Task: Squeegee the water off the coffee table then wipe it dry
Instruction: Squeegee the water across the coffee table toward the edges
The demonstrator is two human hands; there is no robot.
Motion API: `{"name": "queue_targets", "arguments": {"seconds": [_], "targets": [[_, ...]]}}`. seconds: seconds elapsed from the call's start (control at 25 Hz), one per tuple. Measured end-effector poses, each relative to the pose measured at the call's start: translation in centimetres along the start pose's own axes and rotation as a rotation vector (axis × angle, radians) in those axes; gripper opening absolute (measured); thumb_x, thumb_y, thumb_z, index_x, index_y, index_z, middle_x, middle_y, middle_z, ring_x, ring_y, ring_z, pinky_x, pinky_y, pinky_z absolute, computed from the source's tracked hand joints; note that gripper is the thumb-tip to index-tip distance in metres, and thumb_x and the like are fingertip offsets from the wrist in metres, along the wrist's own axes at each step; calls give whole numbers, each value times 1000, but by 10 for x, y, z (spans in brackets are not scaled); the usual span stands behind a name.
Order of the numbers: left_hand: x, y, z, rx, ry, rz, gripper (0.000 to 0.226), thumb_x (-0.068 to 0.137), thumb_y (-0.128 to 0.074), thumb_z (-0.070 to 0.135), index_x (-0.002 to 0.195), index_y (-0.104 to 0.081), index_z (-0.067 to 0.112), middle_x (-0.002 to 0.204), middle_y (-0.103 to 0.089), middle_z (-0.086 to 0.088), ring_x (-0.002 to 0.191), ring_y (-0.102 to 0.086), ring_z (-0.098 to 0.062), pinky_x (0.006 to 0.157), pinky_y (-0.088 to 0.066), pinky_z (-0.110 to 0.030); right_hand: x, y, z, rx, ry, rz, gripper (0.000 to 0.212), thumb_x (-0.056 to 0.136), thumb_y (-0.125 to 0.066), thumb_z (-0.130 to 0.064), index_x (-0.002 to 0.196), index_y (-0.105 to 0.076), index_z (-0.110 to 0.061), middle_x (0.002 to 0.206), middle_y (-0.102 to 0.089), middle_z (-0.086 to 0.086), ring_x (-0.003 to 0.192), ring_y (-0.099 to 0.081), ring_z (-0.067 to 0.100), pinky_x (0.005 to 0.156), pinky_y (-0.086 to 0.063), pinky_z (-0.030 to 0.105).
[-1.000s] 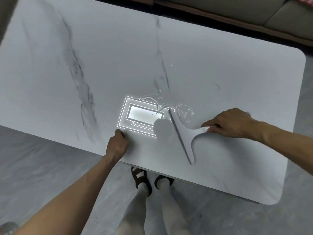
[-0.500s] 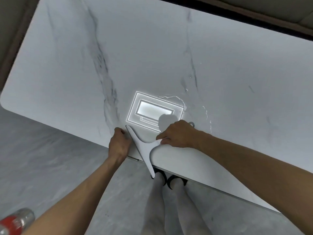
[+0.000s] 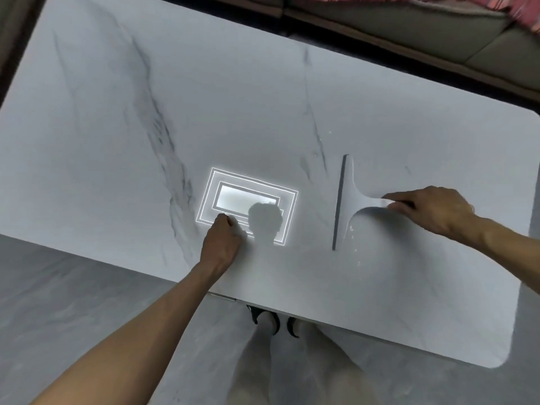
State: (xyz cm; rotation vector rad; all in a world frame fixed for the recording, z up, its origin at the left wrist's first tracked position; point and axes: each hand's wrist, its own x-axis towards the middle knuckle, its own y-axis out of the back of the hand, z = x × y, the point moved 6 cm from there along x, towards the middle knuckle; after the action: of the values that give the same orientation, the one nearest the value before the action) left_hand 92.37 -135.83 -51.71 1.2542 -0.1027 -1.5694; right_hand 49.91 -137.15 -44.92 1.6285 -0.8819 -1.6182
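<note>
A white marble-look coffee table (image 3: 263, 97) fills the view. My right hand (image 3: 432, 211) grips the handle of a white squeegee (image 3: 347, 200), whose dark blade lies on the table right of centre, running near to far. A few small water drops (image 3: 355, 244) glint just right of the blade's near end. My left hand (image 3: 223, 241) rests on the table near its front edge, fingers curled, holding nothing. No cloth is in view.
A bright ceiling-light reflection (image 3: 248, 200) with my head's shadow sits mid-table. A sofa (image 3: 423, 30) with a red plaid fabric (image 3: 482, 7) runs along the far side. My sandalled feet (image 3: 274, 320) stand on grey floor below the front edge.
My right hand has carried the squeegee from the table's front edge back to the right, and the blade now lies flat there. The puddle by the light reflection is gone.
</note>
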Motion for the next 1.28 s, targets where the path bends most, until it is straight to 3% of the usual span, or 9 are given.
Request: {"name": "queue_targets", "arguments": {"seconds": [0.24,0.36,0.44,0.56,0.68,0.76,0.92,1.16,1.28], "targets": [[7,28,-25,-85,80,83,11,90,-45,12,100,-44,17,85,-55,3,77,-53,-19,55,-36,-27,12,-32,-161,-52,554,-141,38,94,-29,-63,130,-41,-62,117,-67,-13,106,-63,18,72,-37,28],[10,43,-45,-91,135,159,18,91,-49,14,108,-44,15,96,-53,3,86,-53,-24,69,-41,-31,8,-75,-261,-115,866,-257,39,98,-34,-54,134,-49,-48,112,-70,-3,99,-64,24,72,-32,31],[12,46,-50,-77,161,167,28,91,-50,13,118,-44,11,102,-56,-2,96,-58,-29,75,-42,-33,19,-81,-281,-125,913,-260,39,99,-36,-51,134,-51,-44,111,-70,0,99,-65,26,73,-33,32],[17,40,-40,-59,212,172,45,89,-51,6,132,-41,8,126,-58,-11,114,-56,-33,85,-43,-34,61,-57,-246,-84,811,-180,38,97,-37,-54,132,-51,-49,115,-69,0,105,-63,26,80,-41,33],[27,20,0,-10,158,166,46,88,-53,3,133,-45,6,130,-56,-13,116,-56,-29,85,-43,-29,103,-16,-165,-20,621,-111,36,95,-34,-58,127,-50,-55,116,-69,-5,105,-64,25,82,-43,34],[40,-1,40,57,86,151,42,87,-53,6,129,-49,5,127,-56,-14,117,-55,-31,93,-46,-34,117,5,-98,28,474,-82,37,95,-33,-59,128,-49,-56,116,-69,-6,106,-63,24,83,-46,35],[73,-43,118,259,-63,191,29,86,-45,14,113,-49,3,108,-53,-19,98,-53,-37,85,-48,-47,109,16,19,75,226,-48,36,98,-32,-55,130,-49,-54,117,-68,-9,105,-62,22,74,-39,31],[125,-89,170,567,-76,139,130,43,-87,54,142,-15,9,143,-26,-32,121,-34,-58,102,-36,-59,90,56,101,183,44,65,34,96,-29,-59,125,-48,-57,112,-69,-14,100,-64,23,73,-41,31],[134,-101,177,610,-73,104,144,46,-87,59,149,1,11,151,-8,-39,131,-14,-67,108,-23,-64,153,94,85,392,-3,160,37,98,-37,-48,130,-54,-40,120,-67,0,108,-61,31,89,-45,38]]}}
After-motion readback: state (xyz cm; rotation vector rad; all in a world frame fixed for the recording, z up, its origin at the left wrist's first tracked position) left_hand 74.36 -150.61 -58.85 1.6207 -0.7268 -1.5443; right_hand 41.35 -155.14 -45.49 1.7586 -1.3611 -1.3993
